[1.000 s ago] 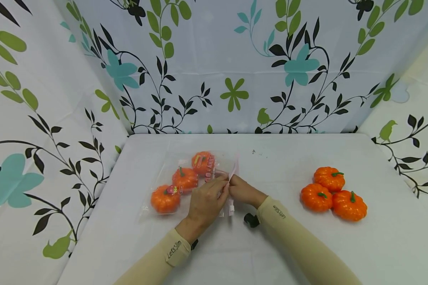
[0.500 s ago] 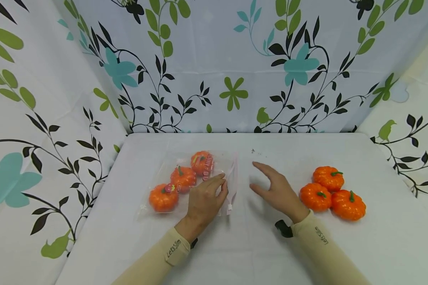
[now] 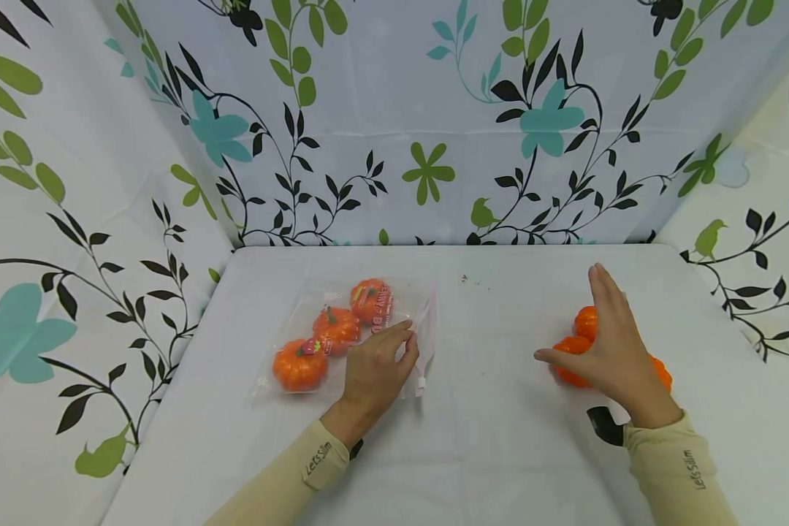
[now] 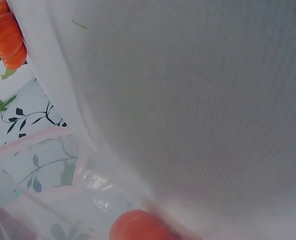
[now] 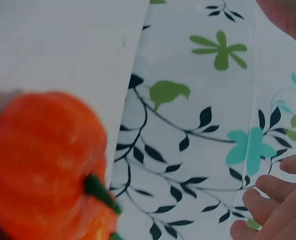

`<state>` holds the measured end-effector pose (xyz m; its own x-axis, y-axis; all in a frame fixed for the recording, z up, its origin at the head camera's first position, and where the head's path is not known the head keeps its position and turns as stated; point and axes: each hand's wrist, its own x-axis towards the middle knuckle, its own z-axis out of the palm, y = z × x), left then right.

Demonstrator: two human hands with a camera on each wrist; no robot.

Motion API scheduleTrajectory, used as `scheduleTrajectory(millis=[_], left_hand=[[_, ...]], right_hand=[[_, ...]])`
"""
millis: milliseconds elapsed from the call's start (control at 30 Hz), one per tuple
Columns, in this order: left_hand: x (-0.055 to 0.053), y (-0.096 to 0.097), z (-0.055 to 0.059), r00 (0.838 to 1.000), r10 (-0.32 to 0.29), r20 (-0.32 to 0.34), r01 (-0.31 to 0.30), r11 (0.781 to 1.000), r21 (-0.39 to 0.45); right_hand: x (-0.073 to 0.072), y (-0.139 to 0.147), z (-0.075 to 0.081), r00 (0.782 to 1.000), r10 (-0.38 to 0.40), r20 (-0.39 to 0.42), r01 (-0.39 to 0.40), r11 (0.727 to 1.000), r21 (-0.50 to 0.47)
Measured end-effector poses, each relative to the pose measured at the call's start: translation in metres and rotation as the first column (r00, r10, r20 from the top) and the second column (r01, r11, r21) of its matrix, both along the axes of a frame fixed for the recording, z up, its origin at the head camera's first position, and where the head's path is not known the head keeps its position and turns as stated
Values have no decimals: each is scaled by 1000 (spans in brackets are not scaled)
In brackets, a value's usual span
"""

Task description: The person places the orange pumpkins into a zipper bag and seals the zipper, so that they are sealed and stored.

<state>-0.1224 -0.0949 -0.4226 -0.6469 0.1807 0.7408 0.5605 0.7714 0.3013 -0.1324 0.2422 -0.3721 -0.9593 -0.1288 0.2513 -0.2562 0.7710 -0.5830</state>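
A clear zip bag (image 3: 401,296) with a pink edge and a white slider (image 3: 421,383) lies left of centre, with three orange toy pumpkins (image 3: 300,367) inside. My left hand (image 3: 376,372) pinches the bag near its mouth between thumb and fingers; the left wrist view catches the raised pink edge (image 4: 28,142). Over on the right, my right hand (image 3: 621,358) spreads thumb and fingers above three more toy pumpkins (image 3: 570,354), partly covering them. A pumpkin (image 5: 43,165) with a green stem fills the left of the right wrist view, apart from the extended fingers (image 5: 275,200).
Under everything is a white-covered table (image 3: 486,438). A curtain (image 3: 381,88) printed with leaves, flowers and birds rises behind its back edge and along both sides. Small dark marks (image 3: 470,280) show on the table near the back.
My right hand has let go of the bag's pink edge, opened, and moved right to above the loose pumpkins. The left hand stays at the bag, which has lowered slightly at its mouth.
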Motion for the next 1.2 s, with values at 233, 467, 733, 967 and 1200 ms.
scheduleTrajectory(millis=[233,467,733,967,1200], left_hand=[[1,-1,-1,1000,11,25,-11,1000,4],[3,-1,0,998,13,64,-14,1000,19],[3,-1,0,998,21,59,-22,1000,19],[4,0,1,996,21,82,-23,999,34],[4,2,3,996,28,87,-32,999,43]], right_hand=[[6,23,-20,999,12,38,-15,997,73],[12,36,-37,997,-27,73,10,977,212],[15,43,-46,998,-48,39,32,938,345],[15,42,-54,998,-55,26,42,924,380],[16,25,-54,995,-71,70,44,943,329]])
